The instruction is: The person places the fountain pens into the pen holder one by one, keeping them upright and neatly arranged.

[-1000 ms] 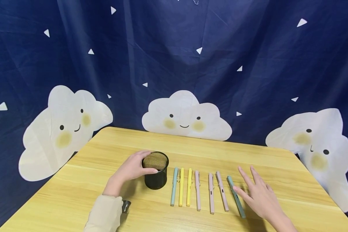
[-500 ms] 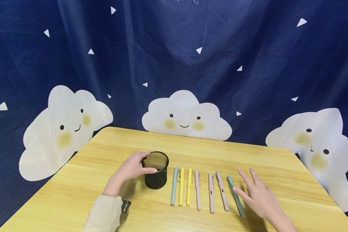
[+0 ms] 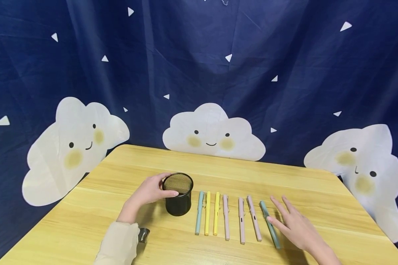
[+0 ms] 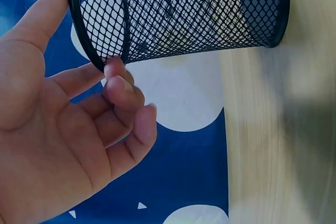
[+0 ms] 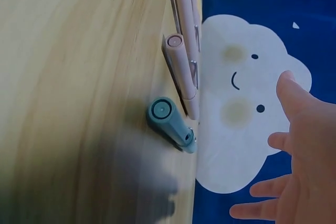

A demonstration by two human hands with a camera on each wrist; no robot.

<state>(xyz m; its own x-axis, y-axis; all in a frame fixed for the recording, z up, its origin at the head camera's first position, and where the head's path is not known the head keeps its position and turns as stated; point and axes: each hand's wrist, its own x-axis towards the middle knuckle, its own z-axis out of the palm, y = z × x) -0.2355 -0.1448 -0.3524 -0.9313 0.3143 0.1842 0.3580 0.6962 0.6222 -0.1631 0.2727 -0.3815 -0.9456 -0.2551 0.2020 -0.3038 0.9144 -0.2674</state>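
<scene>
My left hand (image 3: 148,191) holds the rim of a black mesh pen holder (image 3: 178,204), which stands upright on the table; the thumb lies on the near side and the fingers on the far side. In the left wrist view, curled fingertips (image 4: 122,85) touch its rim. My right hand (image 3: 296,226) hovers, fingers spread, just right of a dark teal pen (image 3: 270,225) and holds nothing. The right wrist view shows a gap between that hand and the teal pen (image 5: 169,121). Left of the teal pen lie lilac pens (image 3: 241,221), two yellow pens (image 3: 216,214) and a light blue pen (image 3: 199,213).
The pens lie in a row on a wooden table (image 3: 172,250), right of the pen holder. A small dark object (image 3: 143,235) shows beside the left sleeve (image 3: 117,243). Behind the table's far edge hangs a dark blue curtain (image 3: 192,55) with white clouds.
My right hand has drawn slightly nearer, its fingertips lower in the head view. The left hand has barely shifted at the pen holder's rim. The pens lie as before.
</scene>
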